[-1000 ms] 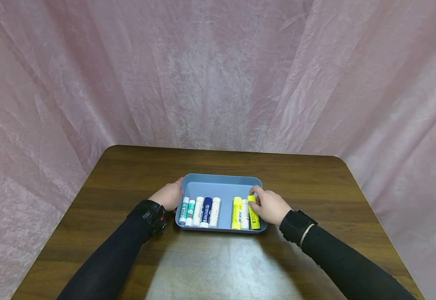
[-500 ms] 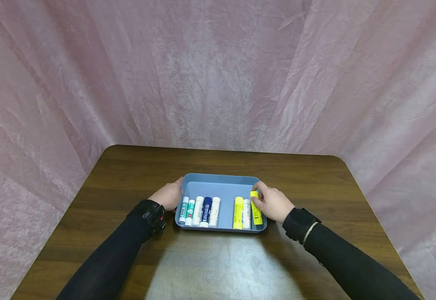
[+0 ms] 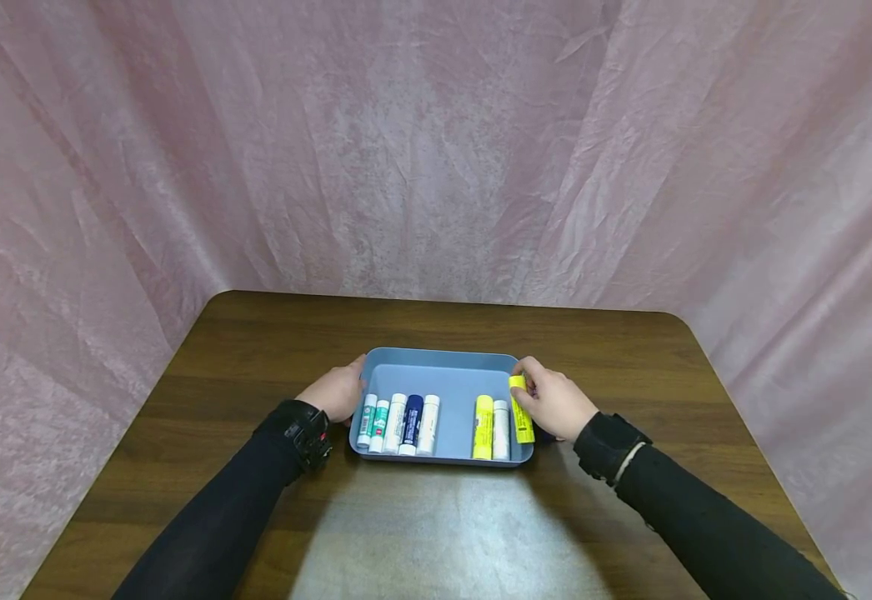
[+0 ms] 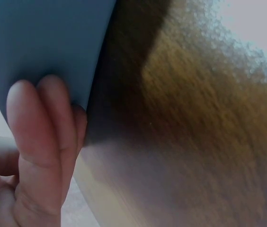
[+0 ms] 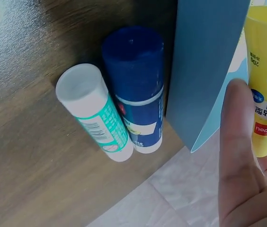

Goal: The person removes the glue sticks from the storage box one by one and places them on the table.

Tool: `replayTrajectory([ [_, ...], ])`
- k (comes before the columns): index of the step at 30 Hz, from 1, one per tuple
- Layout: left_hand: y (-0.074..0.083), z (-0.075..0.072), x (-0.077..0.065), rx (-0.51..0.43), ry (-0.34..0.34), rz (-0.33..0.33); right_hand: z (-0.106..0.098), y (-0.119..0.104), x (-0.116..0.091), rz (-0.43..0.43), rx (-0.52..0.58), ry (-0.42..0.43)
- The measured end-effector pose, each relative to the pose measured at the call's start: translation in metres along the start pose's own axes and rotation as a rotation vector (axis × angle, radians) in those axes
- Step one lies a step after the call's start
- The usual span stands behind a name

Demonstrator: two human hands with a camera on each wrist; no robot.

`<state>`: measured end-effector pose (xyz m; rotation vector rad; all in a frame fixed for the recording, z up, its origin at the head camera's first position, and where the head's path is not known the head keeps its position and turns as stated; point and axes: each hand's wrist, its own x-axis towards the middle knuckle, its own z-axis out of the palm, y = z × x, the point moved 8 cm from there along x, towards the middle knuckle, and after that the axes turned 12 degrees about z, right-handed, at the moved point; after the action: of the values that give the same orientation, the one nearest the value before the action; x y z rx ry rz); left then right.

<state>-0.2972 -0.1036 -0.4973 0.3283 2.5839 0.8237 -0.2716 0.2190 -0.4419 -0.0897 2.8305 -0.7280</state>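
Observation:
My right hand (image 3: 558,404) pinches a yellow glue stick (image 3: 522,412) over the right end of the blue tray (image 3: 443,358). Its label and red patch show in the right wrist view, between thumb and fingers. At the tray's left side my left hand (image 3: 337,392) grips the rim, its fingers (image 4: 34,123) against the outer wall in the left wrist view. Inside the tray, another yellow glue stick (image 3: 483,427) lies beside a white one (image 3: 501,429). Toward the left end lie several more, among them a navy glue stick (image 3: 411,425) and a green-and-white one (image 3: 368,420).
Outside the tray's right wall, on the wooden table (image 3: 278,333), are a navy glue stick (image 5: 136,90) and a white-and-green one (image 5: 95,113). In the head view the right hand mostly covers them. A pink curtain (image 3: 436,150) hangs behind the table.
The right hand has lifted the yellow glue stick and carried it right and slightly away. The other yellow stick and its white neighbour have shifted right in the tray. My left hand has stayed put.

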Motion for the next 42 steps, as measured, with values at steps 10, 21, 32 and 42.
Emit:
replayTrajectory([
  [10, 0.000, 0.000, 0.000, -0.014, -0.002, -0.018, -0.009, 0.006, -0.001, 0.021, 0.025, -0.004],
  [21, 0.001, 0.000, -0.001, -0.014, -0.007, -0.020, -0.018, 0.018, -0.002, 0.027, 0.028, 0.032],
  [32, 0.001, 0.000, -0.001, -0.018, -0.008, -0.031, -0.028, 0.035, -0.002, 0.033, 0.007, 0.063],
  [42, 0.001, 0.000, -0.002, -0.012, -0.005, -0.027, -0.033, 0.050, 0.002, 0.061, -0.032, 0.084],
])
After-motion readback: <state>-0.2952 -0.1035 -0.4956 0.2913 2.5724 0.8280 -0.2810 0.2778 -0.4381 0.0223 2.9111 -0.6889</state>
